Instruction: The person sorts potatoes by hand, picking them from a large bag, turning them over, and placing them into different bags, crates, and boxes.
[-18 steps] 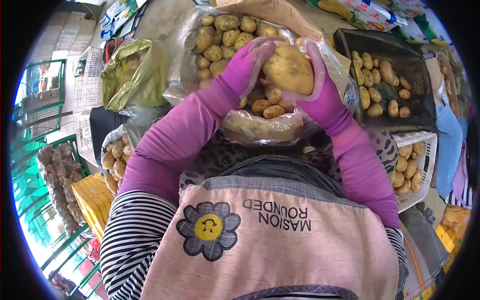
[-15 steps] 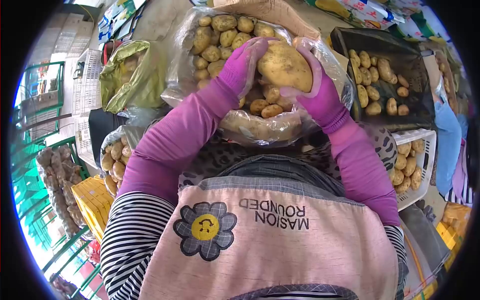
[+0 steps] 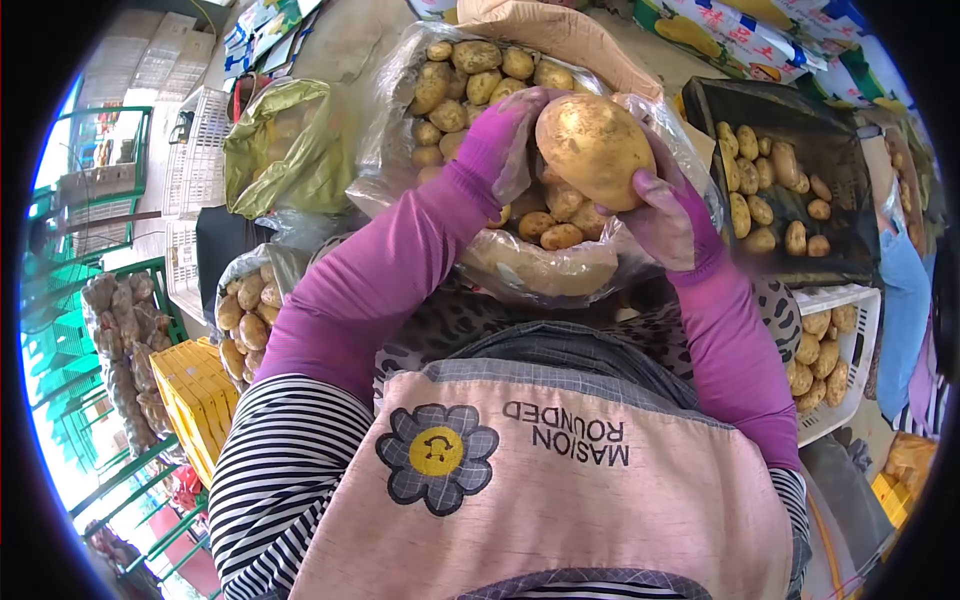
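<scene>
Your right hand [image 3: 672,218] gripped the large potato [image 3: 592,150], its thumb laid over the near-right side. Your left hand [image 3: 505,145] curved along the opposite side; whether it also gripped could not be told, its fingertips being partly hidden. The large potato was held above the plastic-lined container [image 3: 540,268], over its right half. Compared with the preceding views, your right hand had shifted from a cupped palm to a thumb-over hold, and more of the potato's upper face showed; in judgement, the weight had passed mainly to your right hand, freeing the left. Long axis: oblique, from the container's far-left side toward its near-right side, the near-right end directed at your right palm. Which end bore the stem scar could not be told.

Surroundings: smaller potatoes [image 3: 476,57] lay inside the container; a dark crate [image 3: 850,210] stood to its right, a white crate [image 3: 866,340] to its near right, and a green bag [image 3: 260,180] to its left.
</scene>
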